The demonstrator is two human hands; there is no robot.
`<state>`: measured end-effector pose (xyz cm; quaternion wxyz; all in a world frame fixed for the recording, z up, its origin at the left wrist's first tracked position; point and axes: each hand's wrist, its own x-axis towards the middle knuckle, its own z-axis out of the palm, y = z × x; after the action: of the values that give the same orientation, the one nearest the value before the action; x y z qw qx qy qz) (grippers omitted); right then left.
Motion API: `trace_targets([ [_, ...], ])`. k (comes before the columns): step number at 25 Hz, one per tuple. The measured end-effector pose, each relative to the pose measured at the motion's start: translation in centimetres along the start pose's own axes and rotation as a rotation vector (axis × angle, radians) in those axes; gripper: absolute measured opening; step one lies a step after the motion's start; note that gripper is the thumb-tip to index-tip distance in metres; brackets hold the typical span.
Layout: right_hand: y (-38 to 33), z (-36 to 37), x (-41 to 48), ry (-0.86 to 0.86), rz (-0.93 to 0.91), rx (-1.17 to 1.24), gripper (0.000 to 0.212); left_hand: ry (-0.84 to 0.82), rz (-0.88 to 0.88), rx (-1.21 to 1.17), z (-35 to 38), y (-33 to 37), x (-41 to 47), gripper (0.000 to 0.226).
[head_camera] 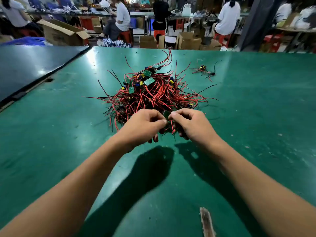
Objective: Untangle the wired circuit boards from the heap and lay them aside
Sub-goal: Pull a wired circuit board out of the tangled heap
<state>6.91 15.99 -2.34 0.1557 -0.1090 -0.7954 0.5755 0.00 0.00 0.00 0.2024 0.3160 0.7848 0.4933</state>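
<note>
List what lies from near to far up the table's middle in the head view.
Worn patch, left hand and right hand pinching a circuit board, heap of wired boards, cardboard boxes.

No text, label or number can be read anywhere.

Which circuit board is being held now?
The green board at the heap's near edge, pinched between left hand and right hand; the rest lie on the table.

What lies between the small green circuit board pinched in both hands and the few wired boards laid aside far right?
Between the small green circuit board and the set-aside boards lies the right flank of the red-wired heap, then green table. Lifting over seems needed.
</note>
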Motion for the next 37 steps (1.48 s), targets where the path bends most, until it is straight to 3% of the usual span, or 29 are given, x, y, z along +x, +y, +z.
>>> trace_targets([
  [3,1.9,2.1,1.5,0.484,-0.125,-0.086,0.017,0.465,0.128,0.094,2.1,-0.7,3.0,0.01],
  [7,5.6,0.9,1.8,0.698,-0.206,-0.148,0.013,0.555,0.223,0.117,4.2,-3.6,4.4,0.005],
  [13,6.5,0.7,3.8,0.469,-0.238,-0.241,0.021,0.589,0.263,0.117,4.5,-5.5,5.8,0.013],
  [19,6.3,-0.2,3.2,0.513,-0.122,-0.081,0.014,0.547,0.354,0.141,4.8,-5.3,5.0,0.018],
  [24,4.9,-0.4,2.3,0.599,-0.105,0.231,0.003,0.471,0.421,0.249,4.9,-5.5,4.4,0.025],
  [29,1.9,-2.5,0.9,0.451,-0.065,0.863,0.008,0.487,0.434,0.16,5.2,-5.3,3.6,0.012],
  [33,0.7,-4.5,0.3,0.111,0.008,1.191,0.023,0.596,0.433,-0.016,5.6,-4.7,3.1,0.008],
  [37,0.8,-4.6,-0.1,-0.241,0.128,1.351,0.034,0.609,0.359,-0.111,5.9,-4.6,3.1,0.009],
])
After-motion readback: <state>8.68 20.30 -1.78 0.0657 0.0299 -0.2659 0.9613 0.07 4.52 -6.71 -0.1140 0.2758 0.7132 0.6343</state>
